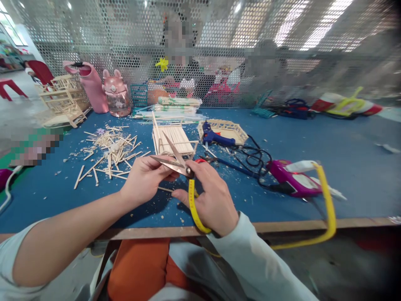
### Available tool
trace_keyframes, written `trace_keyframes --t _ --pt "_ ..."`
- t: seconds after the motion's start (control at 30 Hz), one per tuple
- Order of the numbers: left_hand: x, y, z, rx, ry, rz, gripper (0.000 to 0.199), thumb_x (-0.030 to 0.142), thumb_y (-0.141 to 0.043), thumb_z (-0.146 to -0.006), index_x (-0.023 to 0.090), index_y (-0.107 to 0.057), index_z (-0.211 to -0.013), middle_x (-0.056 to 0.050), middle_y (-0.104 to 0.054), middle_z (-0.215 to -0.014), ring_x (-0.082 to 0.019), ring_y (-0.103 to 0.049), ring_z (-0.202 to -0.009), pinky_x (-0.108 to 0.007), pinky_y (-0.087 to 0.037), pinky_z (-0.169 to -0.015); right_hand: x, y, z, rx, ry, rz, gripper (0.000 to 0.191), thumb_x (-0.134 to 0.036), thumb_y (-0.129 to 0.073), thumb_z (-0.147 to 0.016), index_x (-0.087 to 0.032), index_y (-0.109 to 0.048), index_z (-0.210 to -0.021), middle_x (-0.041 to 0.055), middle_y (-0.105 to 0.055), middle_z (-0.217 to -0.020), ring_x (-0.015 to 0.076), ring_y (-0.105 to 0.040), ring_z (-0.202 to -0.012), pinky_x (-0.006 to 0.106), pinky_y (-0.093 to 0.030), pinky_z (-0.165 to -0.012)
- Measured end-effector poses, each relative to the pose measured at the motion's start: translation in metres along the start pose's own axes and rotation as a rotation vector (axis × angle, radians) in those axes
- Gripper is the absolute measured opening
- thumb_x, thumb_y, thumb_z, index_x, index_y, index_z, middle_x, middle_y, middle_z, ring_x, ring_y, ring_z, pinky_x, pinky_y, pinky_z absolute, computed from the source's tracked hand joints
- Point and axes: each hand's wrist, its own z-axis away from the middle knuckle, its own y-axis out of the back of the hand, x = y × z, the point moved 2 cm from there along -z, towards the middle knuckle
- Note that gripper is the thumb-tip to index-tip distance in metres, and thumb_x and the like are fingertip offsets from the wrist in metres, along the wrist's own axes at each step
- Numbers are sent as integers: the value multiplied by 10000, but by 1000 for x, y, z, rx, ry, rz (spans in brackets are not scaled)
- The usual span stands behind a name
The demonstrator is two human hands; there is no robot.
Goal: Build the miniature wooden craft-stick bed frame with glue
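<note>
Near the front edge of the blue table, my right hand (216, 198) is closed around the yellow handle of a pair of scissors (189, 172), whose blades are spread and point up and left. My left hand (145, 177) is closed in a pinch beside the lower blade; what its fingertips hold is mostly hidden. A thin stick (165, 189) shows between the hands. Just beyond them lies a small structure of wooden sticks (175, 138). A pile of short sticks (117, 146) is scattered to the left.
A blue glue gun (219, 137) rests on a wooden stick tray (239, 133). Its black cable runs right to a purple power strip (294, 179). Pink bottles (119, 98), stick packs (178, 104) and a wooden model (64, 100) stand behind. Beyond the mesh partition (140, 37) are people.
</note>
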Motion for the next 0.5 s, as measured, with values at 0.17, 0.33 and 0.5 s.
trace_keyframes --t 0.17,0.33,0.5 --pt "1 1 2 1 -47 -54 179 339 -782 -616 177 -732 -675 -12 -701 -644 -104 -608 -550 -214 -516 -557 2 -2 3 3 8 -27 472 -545 -514 -820 -150 -557 -1076 114 -653 -912 228 -618 -815 350 -510 -695" --pt "6 -1 4 46 -118 -163 183 341 -750 -657 160 -721 -651 -10 -671 -591 -108 -577 -538 -220 -501 -547 2 -5 5 20 0 -69 460 -526 -531 -821 -144 -563 -1075 112 -676 -925 218 -637 -819 331 -522 -698" --pt "6 -1 4 58 -173 -265 201 336 -691 -716 144 -720 -665 -14 -659 -602 -106 -548 -547 -210 -479 -541 3 -7 5 -17 -63 -128 378 -424 -593 -811 -140 -581 -1061 95 -687 -947 198 -639 -834 306 -510 -736"
